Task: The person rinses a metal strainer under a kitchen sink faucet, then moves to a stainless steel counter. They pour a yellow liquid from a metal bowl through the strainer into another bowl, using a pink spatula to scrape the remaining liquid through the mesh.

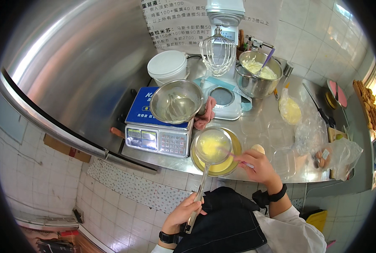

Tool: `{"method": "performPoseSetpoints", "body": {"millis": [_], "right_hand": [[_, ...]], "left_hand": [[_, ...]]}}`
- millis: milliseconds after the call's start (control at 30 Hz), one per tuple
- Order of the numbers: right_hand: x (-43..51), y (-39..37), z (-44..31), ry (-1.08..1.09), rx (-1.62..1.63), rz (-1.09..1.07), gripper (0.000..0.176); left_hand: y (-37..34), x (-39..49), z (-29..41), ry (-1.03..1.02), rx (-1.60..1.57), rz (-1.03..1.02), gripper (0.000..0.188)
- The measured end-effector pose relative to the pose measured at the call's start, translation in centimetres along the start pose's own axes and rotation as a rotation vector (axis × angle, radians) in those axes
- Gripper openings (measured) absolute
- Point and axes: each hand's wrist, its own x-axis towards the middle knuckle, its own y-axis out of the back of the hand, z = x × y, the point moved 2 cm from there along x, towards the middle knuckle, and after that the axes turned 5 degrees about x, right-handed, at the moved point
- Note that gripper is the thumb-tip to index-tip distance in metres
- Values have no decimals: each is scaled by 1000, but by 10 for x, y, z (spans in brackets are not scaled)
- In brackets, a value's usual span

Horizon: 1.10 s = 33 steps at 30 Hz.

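My left hand (185, 211) grips the long metal handle of a fine-mesh strainer (213, 139). The strainer's round mesh sits over a metal bowl (238, 144) with pale yellow liquid (221, 167) in it. Inside the mesh lies a yellow, wet mass. In my right hand (258, 166) is a slim pinkish utensil (238, 159), its far end reaching into the strainer; that end is blurred. Just beyond my right hand rests a pale, round object (258, 148), partly hidden, perhaps an eggshell.
An empty-looking metal bowl (176, 101) rests on a digital scale (158, 139). Behind stand a stand mixer with whisk (218, 53), a white lidded bucket (168, 66) and a pot of cream (260, 74). Clear plastic containers (279, 134), a filled piping bag (289, 109) and eggs (323, 158) lie rightward.
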Motion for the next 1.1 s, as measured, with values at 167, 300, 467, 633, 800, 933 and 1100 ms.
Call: {"method": "performPoseSetpoints", "body": {"millis": [167, 300, 467, 633, 800, 933, 1100], "right_hand": [[6, -17, -2, 40, 39, 37, 24], [2, -10, -5, 17, 84, -8, 23], [4, -1, -1, 21, -185, 174, 21], [8, -14, 0, -48, 161, 60, 19], [7, 4, 4, -75, -11, 112, 18], [13, -10, 3, 1, 42, 117, 17], [5, -3, 3, -33, 107, 86, 17]], "left_hand": [[-1, 2, -5, 19, 51, -7, 18], [1, -1, -5, -7, 11, 35, 16], [-1, -1, -8, -11, 10, 7, 13], [0, -2, -5, -21, -28, 15, 13], [-1, -4, -5, -6, -46, 31, 12], [-1, -2, -4, -10, -23, 35, 12], [0, -5, -2, -8, -34, 37, 12]]}}
